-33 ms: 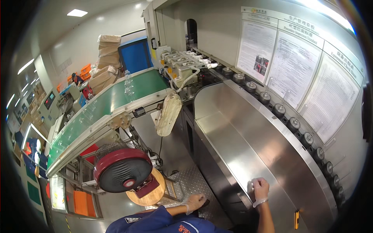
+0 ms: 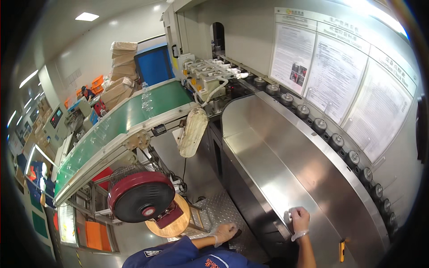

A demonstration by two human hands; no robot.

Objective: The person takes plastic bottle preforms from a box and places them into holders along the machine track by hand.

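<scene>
My left hand (image 2: 225,233), in a thin clear glove, is held low in front of me above the patterned metal floor plate. Its fingers curl, and a small dark shape shows at their tips; whether it is held is unclear. My right hand (image 2: 300,220), gloved the same way, rests closed at the near edge of the stainless steel trough (image 2: 286,172). Something small and shiny shows beside its fingers, too small to name. Inside the trough, to the right of my right forearm, lies a yellow-orange utility knife (image 2: 342,251).
Dark spindles with metal tops (image 2: 319,125) line the trough's far side. A green conveyor belt (image 2: 123,117) carries clear plastic bottles (image 2: 146,99). A dark red fan (image 2: 142,196) stands on a round wooden stool (image 2: 167,225) at left. Another person (image 2: 39,178) stands beyond the belt.
The view has shifted very slightly. Both hands keep nearly the same place and pose.
</scene>
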